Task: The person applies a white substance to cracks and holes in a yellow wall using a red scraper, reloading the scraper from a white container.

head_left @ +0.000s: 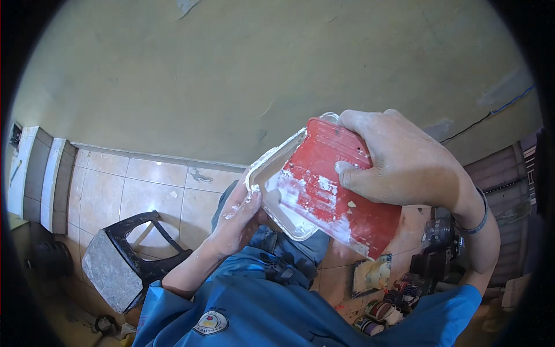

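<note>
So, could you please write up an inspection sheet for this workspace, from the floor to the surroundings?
Surface: beige square-tiled floor, with pale flecks and a grey patch.
Job's things: white-smeared, shallow rectangular tray; white-streaked, flat red sheet, tilted, partly over the tray's opening.
Clutter: black-framed stool with a grey seat at left; several shoes at right.
Hands: left hand holds the tray's edge; right hand grips the red sheet.
Cables: thin black-and-blue cable, upper right.
Surroundings: greenish-beige wall with chipped patches.

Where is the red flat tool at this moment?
In the head view, the red flat tool is just right of centre, gripped by the right hand, and partly covers the white-smeared tray held in the left hand.
</note>
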### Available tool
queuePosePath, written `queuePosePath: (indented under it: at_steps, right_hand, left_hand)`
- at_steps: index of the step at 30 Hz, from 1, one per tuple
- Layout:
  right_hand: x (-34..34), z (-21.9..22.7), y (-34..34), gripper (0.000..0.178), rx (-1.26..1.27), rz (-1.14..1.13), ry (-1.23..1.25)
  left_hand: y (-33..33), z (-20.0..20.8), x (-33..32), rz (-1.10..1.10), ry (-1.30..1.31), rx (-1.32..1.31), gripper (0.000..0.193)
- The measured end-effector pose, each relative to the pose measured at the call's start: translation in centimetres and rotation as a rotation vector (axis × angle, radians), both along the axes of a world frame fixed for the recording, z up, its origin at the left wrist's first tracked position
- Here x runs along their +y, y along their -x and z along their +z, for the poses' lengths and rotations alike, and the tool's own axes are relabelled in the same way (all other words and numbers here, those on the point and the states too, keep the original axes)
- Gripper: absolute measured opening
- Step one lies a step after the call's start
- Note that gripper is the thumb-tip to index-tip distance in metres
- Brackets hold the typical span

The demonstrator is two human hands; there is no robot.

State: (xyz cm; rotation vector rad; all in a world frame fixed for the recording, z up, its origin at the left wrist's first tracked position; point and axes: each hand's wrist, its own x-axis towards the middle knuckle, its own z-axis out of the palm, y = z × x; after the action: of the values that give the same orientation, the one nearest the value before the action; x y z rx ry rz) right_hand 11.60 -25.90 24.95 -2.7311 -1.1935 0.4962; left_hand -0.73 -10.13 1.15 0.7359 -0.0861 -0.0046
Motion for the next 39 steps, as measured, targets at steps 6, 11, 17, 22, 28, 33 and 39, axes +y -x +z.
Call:
queuePosePath:
  at_steps: [6,11,17,22,28,33,39]
  right_hand:
    - [-0.2,-2.0,-0.7,0.043,0.226,-0.013,-0.199]
    - [-2.3,-5.8,-1.9,0.040,0.375,-0.081,-0.385]
    - [-3.9,-6.3,-2.2,0.032,0.393,-0.182,-0.358]
    - [-4.0,-6.1,-1.6,0.032,0.136,-0.161,-0.299]
    - [-4.1,-7.2,-0.6,0.028,0.080,-0.102,-0.382]
    - [-4.7,-6.3,-0.5,0.029,0.191,-0.142,-0.307]
    - [-5.0,-6.6,0.0,0.027,0.164,-0.157,-0.316]
  left_hand:
    - [0.6,0.4,0.6,0.055,-0.127,-0.023,0.069]
    - [1.1,-0.6,1.0,0.052,-0.238,0.044,0.067]
    - [1.2,-0.6,0.5,0.033,-0.166,0.026,0.072]
    - [1.0,-1.1,-0.3,0.061,-0.178,-0.028,0.076]
    - [0.8,-0.8,-0.5,0.056,-0.195,-0.061,0.078]
    - [0.9,-1.0,-0.6,0.040,-0.195,-0.032,0.079]
    - [0.8,-0.9,-0.9,0.029,-0.254,-0.058,0.078]
